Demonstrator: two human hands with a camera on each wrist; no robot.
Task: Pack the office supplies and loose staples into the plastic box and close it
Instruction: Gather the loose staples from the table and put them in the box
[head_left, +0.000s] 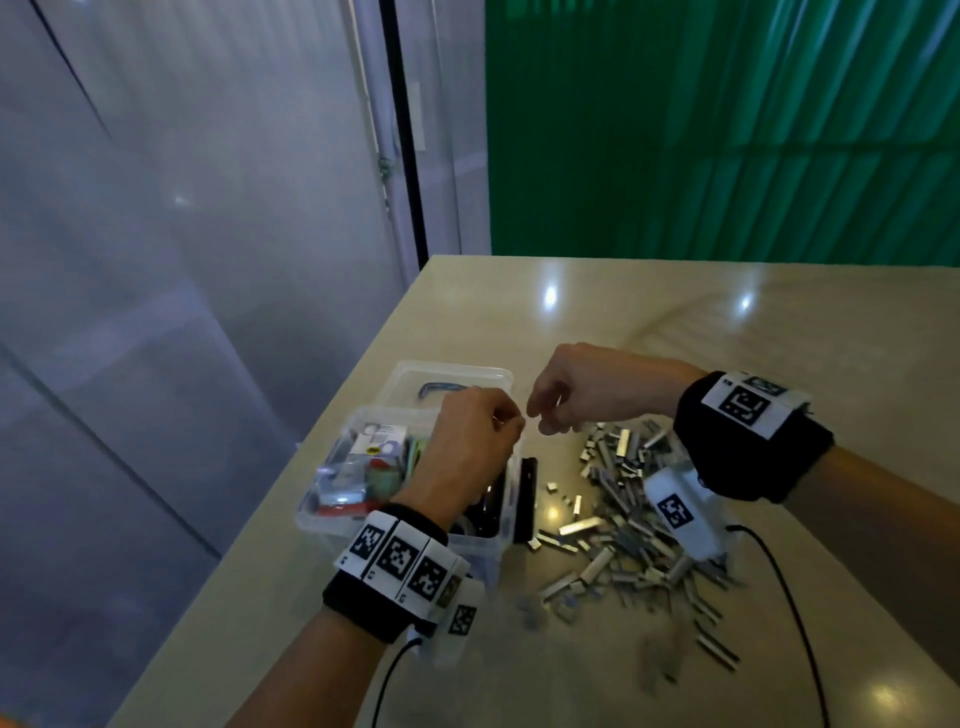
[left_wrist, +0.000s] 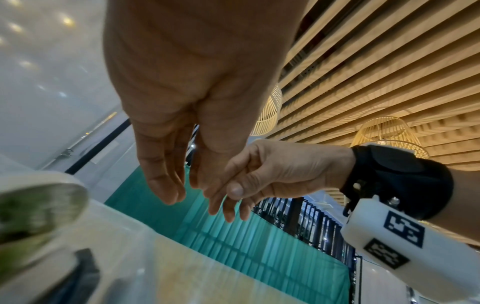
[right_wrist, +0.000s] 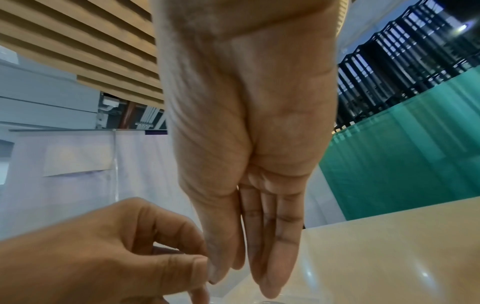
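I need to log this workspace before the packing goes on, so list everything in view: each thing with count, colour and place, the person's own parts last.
Clear plastic box: one, transparent, at the table's left edge, open and holding mixed supplies.
Clear lid: one, transparent, behind the box.
Loose metal staple strips: a pile, too many to count, silver, spread on the table right of the box.
Black flat object: one, against the box's right side; kind unclear.
Beige glossy table: one, under everything.
Green corrugated wall: one, behind the table.
Wrist bands with coded tags: two, black and white, one per wrist.
Left hand: above the box, fingertips pinched.
Right hand: beside it, fingers curled downward.
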